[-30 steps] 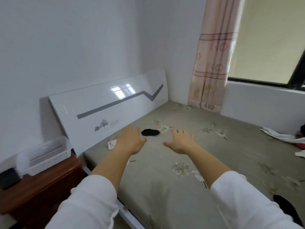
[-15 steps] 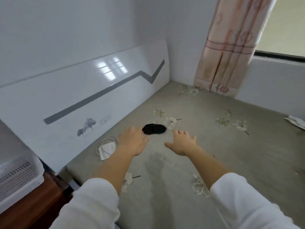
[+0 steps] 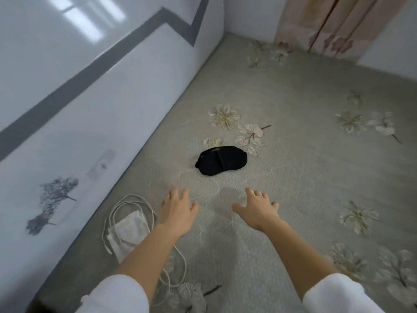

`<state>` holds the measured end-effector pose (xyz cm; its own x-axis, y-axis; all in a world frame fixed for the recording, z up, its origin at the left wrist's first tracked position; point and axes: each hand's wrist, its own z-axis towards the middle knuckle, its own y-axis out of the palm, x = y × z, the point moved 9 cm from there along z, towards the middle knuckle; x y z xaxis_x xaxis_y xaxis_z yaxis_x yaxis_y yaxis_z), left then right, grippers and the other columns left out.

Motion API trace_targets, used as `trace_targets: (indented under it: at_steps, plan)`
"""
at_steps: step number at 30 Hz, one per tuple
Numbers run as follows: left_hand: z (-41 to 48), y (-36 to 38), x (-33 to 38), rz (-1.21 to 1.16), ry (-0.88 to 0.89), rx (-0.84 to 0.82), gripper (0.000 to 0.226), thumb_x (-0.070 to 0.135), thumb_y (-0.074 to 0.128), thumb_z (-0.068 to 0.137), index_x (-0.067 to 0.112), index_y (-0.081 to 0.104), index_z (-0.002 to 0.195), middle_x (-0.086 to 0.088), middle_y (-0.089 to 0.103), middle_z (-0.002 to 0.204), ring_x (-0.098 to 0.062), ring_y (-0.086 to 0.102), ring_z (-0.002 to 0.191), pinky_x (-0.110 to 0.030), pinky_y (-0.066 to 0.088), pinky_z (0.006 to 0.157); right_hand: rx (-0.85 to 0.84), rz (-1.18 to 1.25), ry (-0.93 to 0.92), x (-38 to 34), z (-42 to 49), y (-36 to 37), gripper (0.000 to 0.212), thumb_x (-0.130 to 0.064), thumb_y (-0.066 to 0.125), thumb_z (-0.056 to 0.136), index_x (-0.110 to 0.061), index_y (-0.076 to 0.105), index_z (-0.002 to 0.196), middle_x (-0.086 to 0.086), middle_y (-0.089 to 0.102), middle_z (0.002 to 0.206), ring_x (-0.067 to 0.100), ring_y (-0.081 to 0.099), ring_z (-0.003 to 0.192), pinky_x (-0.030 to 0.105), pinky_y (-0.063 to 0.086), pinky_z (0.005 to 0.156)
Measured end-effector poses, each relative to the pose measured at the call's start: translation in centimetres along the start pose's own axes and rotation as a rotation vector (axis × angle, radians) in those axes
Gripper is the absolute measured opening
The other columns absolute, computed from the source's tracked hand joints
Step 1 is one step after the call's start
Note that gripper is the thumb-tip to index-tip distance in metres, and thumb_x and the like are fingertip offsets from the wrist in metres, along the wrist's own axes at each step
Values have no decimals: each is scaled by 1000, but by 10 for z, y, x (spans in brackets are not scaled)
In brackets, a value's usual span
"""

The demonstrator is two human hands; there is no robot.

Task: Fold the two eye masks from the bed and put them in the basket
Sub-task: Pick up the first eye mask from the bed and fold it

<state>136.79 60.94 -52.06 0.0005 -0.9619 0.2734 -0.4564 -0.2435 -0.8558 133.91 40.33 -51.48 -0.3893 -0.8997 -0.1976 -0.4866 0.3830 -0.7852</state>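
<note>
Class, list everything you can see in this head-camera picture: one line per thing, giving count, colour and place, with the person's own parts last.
Black eye mask: one, black, flat on the bed ahead of both hands.
White eye mask: one, white with looped white cords, on the bed near the headboard, beside the left forearm.
Bed: one, grey-green cover with pale printed flowers, fills most of the view.
Headboard: one, glossy white with a grey zigzag stripe and grey flower print, left.
Curtain: one, pink patterned, top right.
Left hand: one, open, empty, above the bed.
Right hand: one, open, empty.
Sleeves: two, white, bottom edge.
</note>
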Motion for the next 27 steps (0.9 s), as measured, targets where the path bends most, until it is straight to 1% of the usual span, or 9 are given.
trace_targets:
  at_steps: [6, 10, 12, 14, 17, 19, 21, 24, 27]
  plan:
    - [86, 74, -24, -21, 30, 12, 61, 46, 26, 96, 17, 12, 148, -15, 1, 159, -31, 4, 147, -46, 16, 118, 72, 274, 30, 5, 93, 41, 68, -43, 46, 92, -12, 20, 147, 9, 33, 151, 28, 30, 138, 42, 34, 107]
    - [118, 106, -30, -13, 56, 76, 71, 56, 23, 92, 18, 6, 149, -16, -7, 159, -31, -10, 147, -46, 4, 120, 242, 446, 50, 12, 144, 39, 61, -38, 49, 92, -9, 31, 142, 10, 40, 143, 27, 31, 134, 40, 32, 108]
    - [120, 110, -31, -26, 70, 148, 72, 57, 24, 91, 16, 11, 149, -19, -1, 159, -33, -7, 146, -47, 4, 118, 336, 568, 120, 19, 166, 31, 52, -40, 53, 89, -10, 44, 131, 10, 45, 134, 27, 33, 129, 40, 31, 107]
    - [118, 109, -30, -8, 94, 240, 71, 57, 27, 90, 14, 23, 147, -23, 13, 157, -35, 5, 145, -50, 15, 116, 366, 740, 284, 31, 187, 30, 44, -47, 57, 82, -14, 55, 111, 7, 52, 122, 27, 38, 124, 45, 36, 105]
    - [122, 112, -33, 0, 89, 294, 68, 54, 33, 89, 13, 34, 143, -24, 26, 153, -37, 16, 141, -52, 25, 111, 400, 916, 467, 40, 207, 31, 29, -48, 62, 73, -22, 57, 86, 4, 59, 102, 26, 47, 118, 52, 41, 101]
    - [124, 114, -32, -7, 86, 281, 67, 54, 34, 89, 14, 36, 142, -25, 28, 152, -37, 18, 141, -53, 25, 110, 422, 993, 438, 38, 211, 28, 16, -38, 64, 74, -23, 57, 73, -1, 60, 85, 26, 57, 104, 52, 42, 101]
    - [123, 113, -30, -8, 88, 236, 67, 54, 32, 89, 15, 32, 143, -24, 23, 154, -37, 13, 142, -53, 20, 113, 417, 1037, 326, 26, 210, 25, 7, -25, 61, 81, -20, 57, 76, -3, 60, 75, 23, 62, 87, 50, 47, 98]
    - [125, 114, -33, -145, 51, 50, 67, 54, 30, 92, 25, 10, 148, -12, -9, 160, -29, -13, 145, -46, -4, 117, 438, 1029, 179, 15, 192, 12, 5, -14, 56, 85, -17, 59, 89, 12, 69, 93, 27, 67, 88, 53, 55, 86]
    - [121, 94, -32, -311, -22, -108, 59, 44, 33, 95, 26, 13, 148, -7, -8, 160, -26, -11, 145, -45, -1, 119, 426, 997, 77, 5, 156, -13, 7, -10, 56, 85, -14, 61, 89, 19, 70, 96, 33, 68, 88, 55, 55, 82]
